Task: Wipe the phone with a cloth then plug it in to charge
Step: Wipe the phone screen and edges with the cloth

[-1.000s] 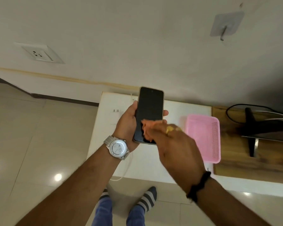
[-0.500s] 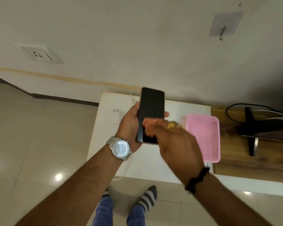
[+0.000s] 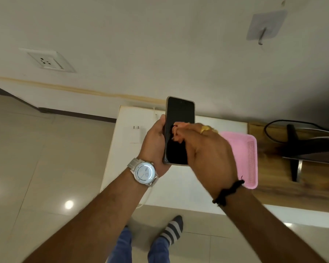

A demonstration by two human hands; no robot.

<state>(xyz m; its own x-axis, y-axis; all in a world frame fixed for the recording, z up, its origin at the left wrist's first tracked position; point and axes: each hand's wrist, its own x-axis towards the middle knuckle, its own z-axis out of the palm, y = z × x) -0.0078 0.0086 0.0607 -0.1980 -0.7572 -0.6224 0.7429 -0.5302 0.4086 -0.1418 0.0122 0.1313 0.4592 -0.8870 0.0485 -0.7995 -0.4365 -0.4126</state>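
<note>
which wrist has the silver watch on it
The left hand, gripping the phone; the right hand's wrist wears a black band instead.

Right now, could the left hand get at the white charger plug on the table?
Probably not yet: the left hand grips the phone while the right hand wipes it with the cloth. The charger plug lies uncovered just left of it.

Plain off-white wall (image 3: 160, 44) with a socket (image 3: 47, 61) and a stick-on hook (image 3: 264, 27). Glossy beige tile floor (image 3: 36, 158), white table (image 3: 125, 168) beside a wooden one (image 3: 273, 177).
</note>
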